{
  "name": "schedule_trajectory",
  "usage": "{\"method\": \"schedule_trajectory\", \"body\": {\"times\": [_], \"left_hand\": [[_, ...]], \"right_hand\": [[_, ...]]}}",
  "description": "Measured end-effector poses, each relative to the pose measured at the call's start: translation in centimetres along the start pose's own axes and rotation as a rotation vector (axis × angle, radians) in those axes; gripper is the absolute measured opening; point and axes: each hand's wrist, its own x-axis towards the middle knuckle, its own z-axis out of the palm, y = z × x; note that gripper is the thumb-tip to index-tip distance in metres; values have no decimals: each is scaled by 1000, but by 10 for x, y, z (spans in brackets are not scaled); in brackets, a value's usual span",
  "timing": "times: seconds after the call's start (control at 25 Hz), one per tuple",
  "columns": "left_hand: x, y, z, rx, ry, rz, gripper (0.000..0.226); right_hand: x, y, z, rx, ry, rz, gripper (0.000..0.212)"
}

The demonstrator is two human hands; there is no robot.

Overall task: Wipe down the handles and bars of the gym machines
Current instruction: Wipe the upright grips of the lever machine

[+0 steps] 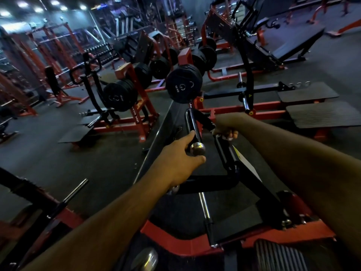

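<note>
A black handle point(190, 124) with a chrome end cap point(197, 148) sticks up from a red and black gym machine in the middle of the view. My left hand point(179, 161) grips the handle's near end, thumb under the cap and fingers round the far side. My right hand point(226, 127) is curled round the machine's other black bar point(224, 147), with a bit of white cloth point(226, 136) showing under the fingers. Most of that cloth is hidden by the hand.
Black weight plates point(183, 86) hang on red racks just beyond the handle. A chrome bar point(205, 208) runs down the machine's red frame point(175, 243) below my arms. Ribbed black foot platforms point(322, 114) lie at right; another machine's sleeve point(75, 190) pokes in at lower left.
</note>
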Motion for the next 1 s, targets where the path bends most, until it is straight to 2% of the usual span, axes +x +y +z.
{"method": "schedule_trajectory", "body": {"times": [0.08, 0.2, 0.36, 0.52, 0.6, 0.76, 0.84, 0.92, 1.0], "left_hand": [[-1, -1, 1, -11, 6, 1, 81], [-1, -1, 0, -23, 12, -1, 80], [-1, -2, 0, -24, 28, -6, 77], [-2, -2, 2, 8, 113, 11, 65], [-3, -4, 4, 31, 233, 60, 50], [-9, -5, 8, 150, 487, 203, 22], [-11, -1, 9, 212, 528, 261, 15], [-16, 6, 9, 343, 528, 324, 13], [-22, 15, 9, 487, 477, 349, 15]], "right_hand": [[3, -2, -1, -32, 2, 3, 22], [9, 2, 16, -118, 261, -91, 26], [1, 8, 31, 48, 460, -243, 18], [-8, 4, 23, -128, 293, -208, 23], [-19, 1, 19, -209, 225, -226, 22], [-64, -10, 16, -209, 157, -274, 23], [-90, -17, 23, -81, 237, -288, 19], [-136, -19, 41, 261, 415, -294, 9], [-203, -17, 71, 675, 529, -264, 14]]}}
